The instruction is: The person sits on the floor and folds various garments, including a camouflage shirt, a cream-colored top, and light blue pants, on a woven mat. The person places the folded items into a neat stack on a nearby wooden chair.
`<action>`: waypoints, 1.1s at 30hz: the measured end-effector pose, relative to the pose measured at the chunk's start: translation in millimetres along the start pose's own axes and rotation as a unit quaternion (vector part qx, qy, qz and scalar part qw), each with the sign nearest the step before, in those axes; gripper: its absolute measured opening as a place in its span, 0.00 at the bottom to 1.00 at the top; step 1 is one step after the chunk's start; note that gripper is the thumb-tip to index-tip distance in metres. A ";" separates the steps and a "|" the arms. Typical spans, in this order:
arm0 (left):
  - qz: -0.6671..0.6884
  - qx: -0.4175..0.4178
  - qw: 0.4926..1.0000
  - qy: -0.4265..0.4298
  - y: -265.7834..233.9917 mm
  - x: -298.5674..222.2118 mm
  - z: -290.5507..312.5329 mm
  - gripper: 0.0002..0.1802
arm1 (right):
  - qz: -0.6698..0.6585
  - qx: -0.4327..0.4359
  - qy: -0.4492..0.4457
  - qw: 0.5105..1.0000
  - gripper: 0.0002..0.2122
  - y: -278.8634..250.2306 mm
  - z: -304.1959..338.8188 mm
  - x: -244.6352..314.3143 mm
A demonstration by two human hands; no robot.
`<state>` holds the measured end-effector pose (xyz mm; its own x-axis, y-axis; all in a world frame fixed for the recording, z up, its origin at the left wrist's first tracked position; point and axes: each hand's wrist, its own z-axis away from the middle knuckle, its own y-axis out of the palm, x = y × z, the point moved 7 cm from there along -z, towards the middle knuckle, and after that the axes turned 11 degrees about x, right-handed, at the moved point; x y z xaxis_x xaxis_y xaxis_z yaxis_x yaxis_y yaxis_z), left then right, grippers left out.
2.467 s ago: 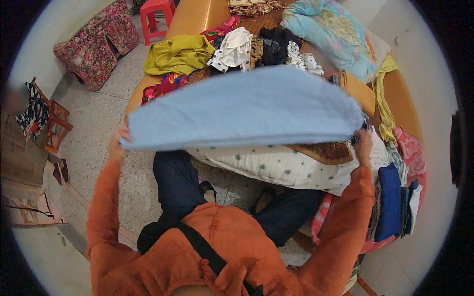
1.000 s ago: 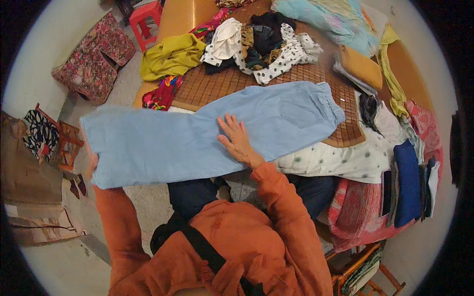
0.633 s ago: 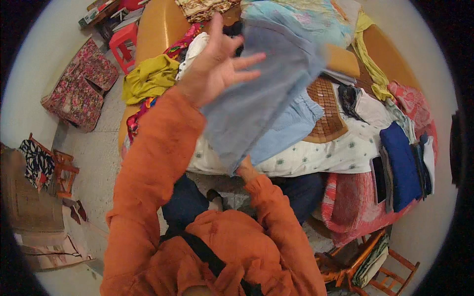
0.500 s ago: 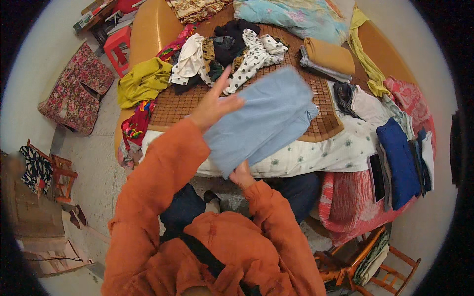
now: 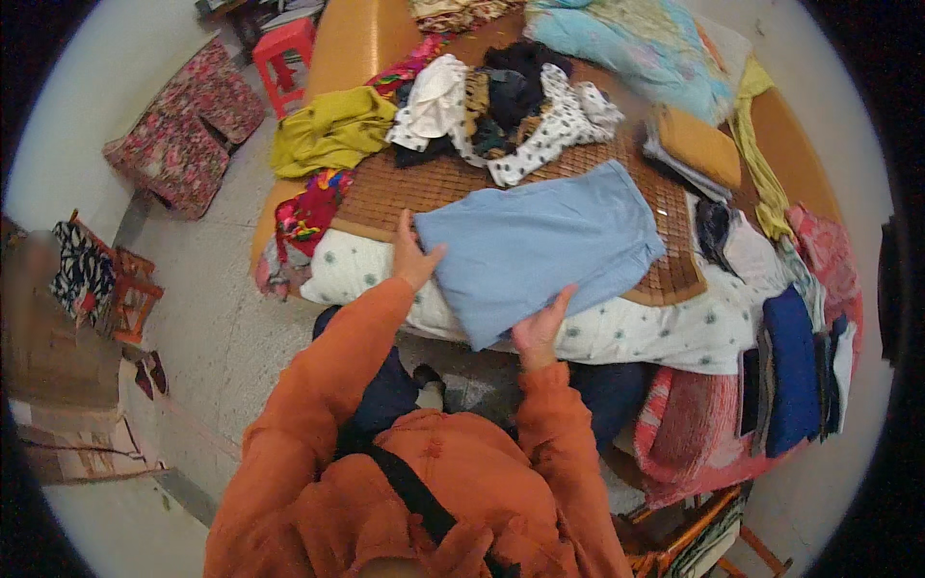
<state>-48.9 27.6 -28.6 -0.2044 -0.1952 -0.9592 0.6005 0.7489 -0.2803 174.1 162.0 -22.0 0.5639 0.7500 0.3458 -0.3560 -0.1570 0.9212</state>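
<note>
Folded light blue trousers [image 5: 544, 241] lie spread over the near part of the bed, partly on the brown tile mat [image 5: 371, 202] and partly on a white patterned cloth [image 5: 617, 337]. At their left edge is my left hand [image 5: 416, 258], its fingers stretched along the side and the thumb apart, touching the fabric. My right hand [image 5: 541, 332] grips the near edge, thumb on top and fingers hidden beneath. Beyond the trousers sits a loose heap with a white polka-dot garment [image 5: 540, 135] and black clothes [image 5: 515, 82].
A mustard-yellow garment [image 5: 332, 130] lies at the left. Folded tan cloth [image 5: 699, 144] tops a stack at the right. Folded blue trousers [image 5: 792, 371] and a dark phone-like slab [image 5: 749, 390] rest on a red-pink cover [image 5: 684, 424]. A red stool [image 5: 282, 63] stands far left.
The light blue trousers have come down flatter onto the bed. My left hand has moved from above them to their left edge; my right hand keeps hold of the near edge. The view has shifted.
</note>
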 end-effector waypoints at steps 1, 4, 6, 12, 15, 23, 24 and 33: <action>0.005 0.012 1.000 0.014 9.8 -5.9 -2.0 0.52 | 0.039 0.018 -0.003 0.999 0.25 1.6 -2.8 5.7; 0.015 0.000 0.995 0.096 0.5 -22.2 -12.5 0.50 | 0.174 0.053 0.002 0.983 0.23 5.8 -0.3 -2.3; 0.062 -0.021 0.983 0.169 -17.2 -37.8 -19.7 0.49 | 0.196 0.041 0.011 0.980 0.18 4.1 7.3 -17.6; -0.210 -0.050 0.976 0.031 -59.9 -41.5 -7.0 0.43 | 0.104 0.043 -0.012 0.994 0.14 13.2 13.4 -25.0; -0.300 0.007 0.932 0.201 -27.4 -68.3 28.2 0.42 | 0.117 0.015 -0.073 0.990 0.16 -2.4 -10.1 12.7; -0.494 0.287 0.796 0.197 72.5 -63.1 100.4 0.49 | 0.395 -0.083 -0.261 0.877 0.26 12.0 -50.9 127.7; -0.525 0.281 0.780 0.194 73.5 -54.0 99.4 0.49 | 0.435 -0.085 -0.275 0.853 0.25 17.0 -49.8 132.9; -0.341 0.279 0.868 0.228 63.8 -88.9 71.4 0.40 | 0.743 0.014 -0.479 0.466 0.29 124.3 16.4 95.3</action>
<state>62.8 47.5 36.2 -0.8680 -0.1074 -0.4848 0.4743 0.1097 -0.8735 195.8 203.4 128.4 -0.2117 -0.8308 0.5147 -0.8824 -0.0639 -0.4661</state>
